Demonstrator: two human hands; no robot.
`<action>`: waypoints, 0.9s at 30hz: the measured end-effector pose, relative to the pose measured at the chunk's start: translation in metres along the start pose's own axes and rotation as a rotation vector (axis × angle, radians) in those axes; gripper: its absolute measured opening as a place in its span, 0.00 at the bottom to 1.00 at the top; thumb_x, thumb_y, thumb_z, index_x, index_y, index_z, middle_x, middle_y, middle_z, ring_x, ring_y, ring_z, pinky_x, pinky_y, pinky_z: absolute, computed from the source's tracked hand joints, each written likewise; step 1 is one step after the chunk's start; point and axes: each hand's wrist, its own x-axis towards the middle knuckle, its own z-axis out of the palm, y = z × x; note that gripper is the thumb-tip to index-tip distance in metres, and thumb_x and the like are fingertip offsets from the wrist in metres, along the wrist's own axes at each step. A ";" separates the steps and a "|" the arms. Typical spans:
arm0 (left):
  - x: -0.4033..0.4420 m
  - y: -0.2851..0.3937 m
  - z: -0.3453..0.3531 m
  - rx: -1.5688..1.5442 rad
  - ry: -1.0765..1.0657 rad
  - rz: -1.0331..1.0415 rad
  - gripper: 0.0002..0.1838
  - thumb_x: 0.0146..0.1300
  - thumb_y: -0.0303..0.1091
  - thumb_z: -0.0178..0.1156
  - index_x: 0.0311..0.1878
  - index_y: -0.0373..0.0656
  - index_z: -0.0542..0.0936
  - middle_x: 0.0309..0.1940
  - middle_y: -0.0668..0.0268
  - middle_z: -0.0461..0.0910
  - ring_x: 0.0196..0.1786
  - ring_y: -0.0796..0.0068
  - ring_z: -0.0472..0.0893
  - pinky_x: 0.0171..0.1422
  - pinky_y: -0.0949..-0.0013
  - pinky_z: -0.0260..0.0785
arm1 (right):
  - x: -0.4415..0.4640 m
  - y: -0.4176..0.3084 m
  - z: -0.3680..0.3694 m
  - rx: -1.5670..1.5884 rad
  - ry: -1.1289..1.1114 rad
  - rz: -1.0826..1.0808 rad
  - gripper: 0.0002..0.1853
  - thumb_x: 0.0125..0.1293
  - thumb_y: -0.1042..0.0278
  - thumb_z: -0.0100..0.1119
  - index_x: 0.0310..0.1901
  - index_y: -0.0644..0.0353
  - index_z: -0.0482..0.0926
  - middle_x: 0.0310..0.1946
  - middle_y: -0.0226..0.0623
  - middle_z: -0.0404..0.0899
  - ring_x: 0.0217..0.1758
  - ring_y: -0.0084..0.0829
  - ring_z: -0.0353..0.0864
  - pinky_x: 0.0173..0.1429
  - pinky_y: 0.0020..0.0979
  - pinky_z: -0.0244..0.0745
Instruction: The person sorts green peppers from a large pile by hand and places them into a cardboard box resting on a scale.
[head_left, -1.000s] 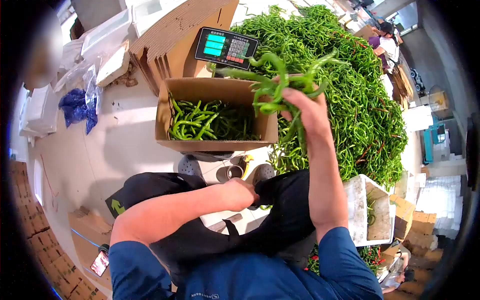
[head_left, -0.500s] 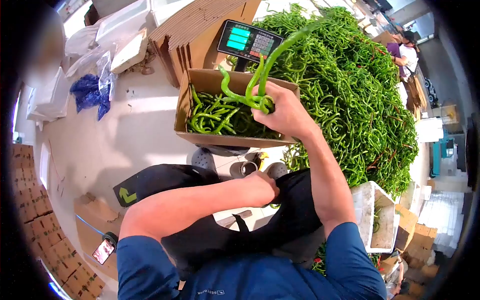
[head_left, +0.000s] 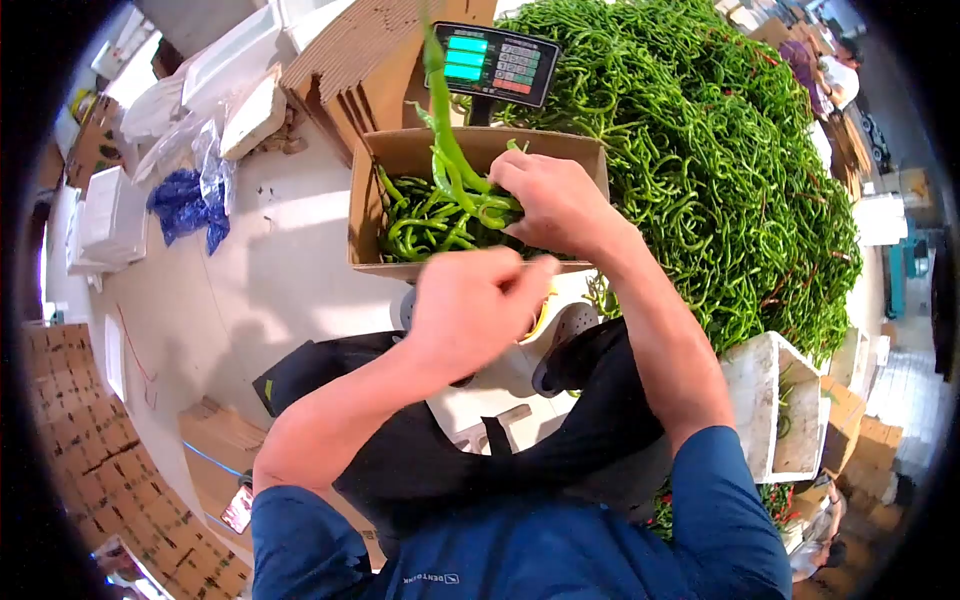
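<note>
My right hand is closed round a few long green peppers above the open cardboard box. One pepper sticks up past the box's back wall. Inside the box lie more green peppers. My left hand is raised at the box's front edge, its fingers curled and blurred; whether it holds something I cannot make out. Behind the box stands a scale display with lit green panels.
A large heap of green peppers fills the right side. Folded cardboard leans at the back left. A blue plastic bag lies on the floor. A white foam box stands at right; another person is beyond the heap.
My left hand has risen from between my knees to the box's front edge. My right hand has come from over the heap to above the box, still holding peppers.
</note>
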 end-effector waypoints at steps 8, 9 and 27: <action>0.013 -0.048 0.004 -0.363 0.094 -0.310 0.14 0.70 0.34 0.63 0.49 0.31 0.82 0.35 0.66 0.83 0.34 0.78 0.82 0.34 0.76 0.71 | -0.011 0.011 0.020 -0.047 -0.025 -0.067 0.16 0.50 0.68 0.71 0.39 0.60 0.76 0.40 0.41 0.78 0.46 0.45 0.82 0.47 0.43 0.79; 0.015 -0.052 0.004 -0.410 0.099 -0.330 0.13 0.69 0.34 0.63 0.48 0.32 0.82 0.35 0.66 0.83 0.34 0.78 0.83 0.34 0.76 0.71 | -0.011 0.012 0.023 -0.056 -0.045 -0.065 0.15 0.51 0.67 0.70 0.39 0.60 0.77 0.40 0.42 0.78 0.46 0.44 0.83 0.47 0.43 0.80; 0.041 -0.076 -0.071 -0.601 -0.075 -0.250 0.13 0.73 0.29 0.54 0.56 0.35 0.80 0.43 0.62 0.83 0.40 0.77 0.81 0.43 0.73 0.74 | -0.013 0.068 0.038 0.519 0.037 0.248 0.16 0.65 0.76 0.58 0.55 0.63 0.80 0.46 0.45 0.85 0.51 0.42 0.83 0.58 0.37 0.76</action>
